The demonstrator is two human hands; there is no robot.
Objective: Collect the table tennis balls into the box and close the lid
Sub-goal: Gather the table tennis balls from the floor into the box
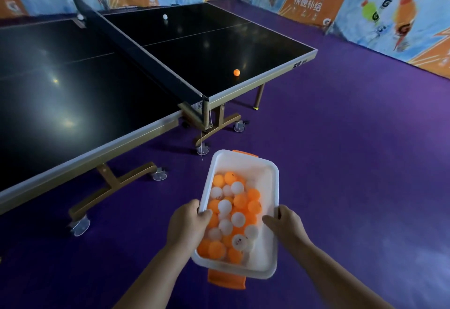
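I carry a white plastic box with orange latches above the purple floor. It holds several orange and white table tennis balls. My left hand grips the box's left rim and my right hand grips its right rim. No lid is in view. On the black table an orange ball lies near the right edge, a white ball lies farther back, and another white ball sits by the far net post.
The table tennis table stands to my left and ahead, with its net across the middle and wheeled gold legs. Printed barrier boards fence the purple floor at the back and right.
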